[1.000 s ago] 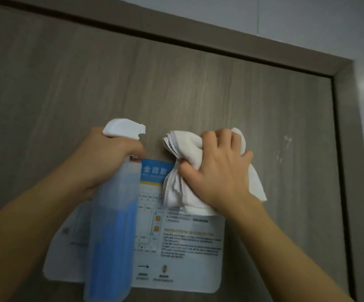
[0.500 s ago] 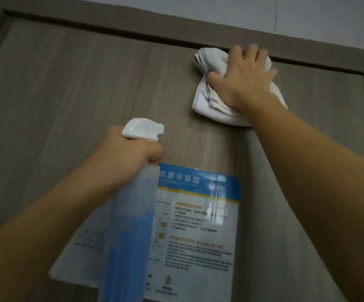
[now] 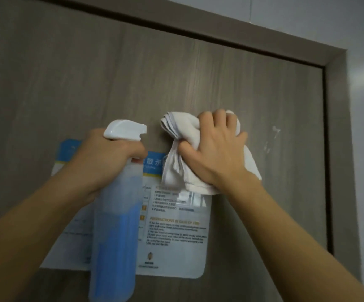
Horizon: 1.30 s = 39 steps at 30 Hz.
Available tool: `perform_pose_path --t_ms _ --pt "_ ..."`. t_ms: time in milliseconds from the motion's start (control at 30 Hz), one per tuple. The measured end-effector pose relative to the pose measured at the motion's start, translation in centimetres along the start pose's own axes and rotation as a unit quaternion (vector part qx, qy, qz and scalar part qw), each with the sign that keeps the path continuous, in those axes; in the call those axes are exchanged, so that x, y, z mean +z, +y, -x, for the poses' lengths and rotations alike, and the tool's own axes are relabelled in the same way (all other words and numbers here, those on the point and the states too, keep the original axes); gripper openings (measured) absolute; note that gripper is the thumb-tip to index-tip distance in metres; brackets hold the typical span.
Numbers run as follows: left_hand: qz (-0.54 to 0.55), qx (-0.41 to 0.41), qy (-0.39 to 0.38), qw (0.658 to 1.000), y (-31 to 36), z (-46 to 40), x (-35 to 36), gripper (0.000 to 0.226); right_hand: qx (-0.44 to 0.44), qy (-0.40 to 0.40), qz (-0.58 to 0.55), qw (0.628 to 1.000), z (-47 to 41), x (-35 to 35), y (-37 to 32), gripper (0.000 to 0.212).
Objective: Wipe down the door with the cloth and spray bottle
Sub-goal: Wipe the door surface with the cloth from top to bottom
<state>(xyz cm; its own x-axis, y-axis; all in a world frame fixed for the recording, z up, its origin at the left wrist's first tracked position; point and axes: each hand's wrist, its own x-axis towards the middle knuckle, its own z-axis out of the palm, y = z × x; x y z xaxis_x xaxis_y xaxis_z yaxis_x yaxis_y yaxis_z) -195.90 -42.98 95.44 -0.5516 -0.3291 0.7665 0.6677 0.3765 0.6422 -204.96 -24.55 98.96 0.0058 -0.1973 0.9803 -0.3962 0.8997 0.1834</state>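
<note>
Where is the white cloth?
In the head view, the crumpled white cloth is pressed on the brown wooden door under the right hand, overlapping the notice's top.

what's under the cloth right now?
The cloth, gripped by the right hand, presses on the door. Its lower part overlaps the top right corner of the posted notice. Whatever door or notice surface lies beneath is covered.

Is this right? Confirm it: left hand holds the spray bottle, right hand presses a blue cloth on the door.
One detail is off: the cloth is white, not blue, as the head view shows. The left hand does hold the spray bottle, and the right hand presses the cloth on the door.
</note>
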Motion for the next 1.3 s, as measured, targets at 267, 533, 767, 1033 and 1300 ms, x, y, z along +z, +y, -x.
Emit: perform_pose_path --t_ms 267,533,767,1033,1300 --pt "0.037 -0.001 -0.051 0.998 0.7 1.0 2.7 0.027 0.051 0.001 -0.047 0.998 7.9 -1.6 1.3 0.044" --pt "0.046 -0.016 -0.073 0.996 3.4 2.2 9.4 0.025 0.041 0.025 0.020 0.999 9.2 -5.0 7.4 0.045" --pt "0.058 -0.017 -0.037 0.997 5.8 2.2 15.0 0.027 0.038 0.023 0.044 0.998 8.2 -3.9 13.9 0.045" --pt "0.024 -0.011 -0.005 1.000 5.7 2.0 19.9 0.012 0.033 0.047 -0.003 0.998 9.0 -2.5 18.6 0.044" --pt "0.005 -0.017 -0.032 0.999 5.9 1.7 21.5 0.035 0.034 0.050 -0.008 0.998 9.3 -2.2 18.7 0.048"
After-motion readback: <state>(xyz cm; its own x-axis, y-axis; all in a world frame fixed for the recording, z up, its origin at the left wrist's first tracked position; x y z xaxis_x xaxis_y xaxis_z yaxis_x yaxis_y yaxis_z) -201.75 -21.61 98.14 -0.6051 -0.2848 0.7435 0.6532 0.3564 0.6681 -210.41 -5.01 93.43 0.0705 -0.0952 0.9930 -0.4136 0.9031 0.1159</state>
